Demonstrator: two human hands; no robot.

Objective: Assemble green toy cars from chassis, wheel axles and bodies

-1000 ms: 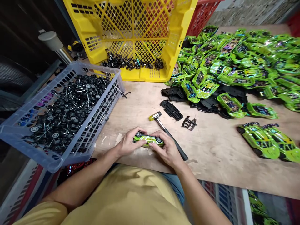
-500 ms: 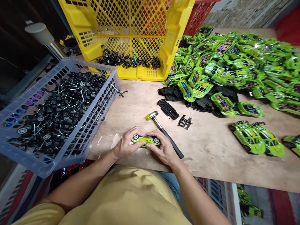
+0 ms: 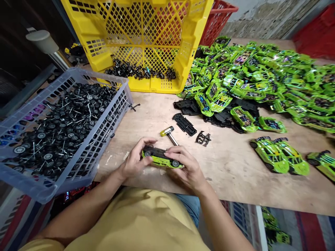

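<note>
Between my two hands is a green toy car (image 3: 161,161), its black underside and two side wheels showing. My left hand (image 3: 136,158) grips the end at the left, thumb along the near side. Around the other end are the fingers of my right hand (image 3: 187,166), closed over the wheel area. Just beyond the car lies a hammer (image 3: 170,133) with a yellow tip; its dark handle is hidden behind my right hand. A black chassis plate (image 3: 184,124) and a small black frame part (image 3: 203,138) lie past the hammer.
At left stands a translucent crate (image 3: 128,83) of black wheels on axles. A yellow crate (image 3: 154,89) on its side holds small black parts. Green car bodies (image 3: 251,83) are heaped at back right. Several finished-looking green cars (image 3: 270,155) sit at right on the wooden table (image 3: 230,184).
The car has rolled in my hands, so its black underside now shows more. It has shifted slightly nearer to me. My right hand now covers the hammer's handle.
</note>
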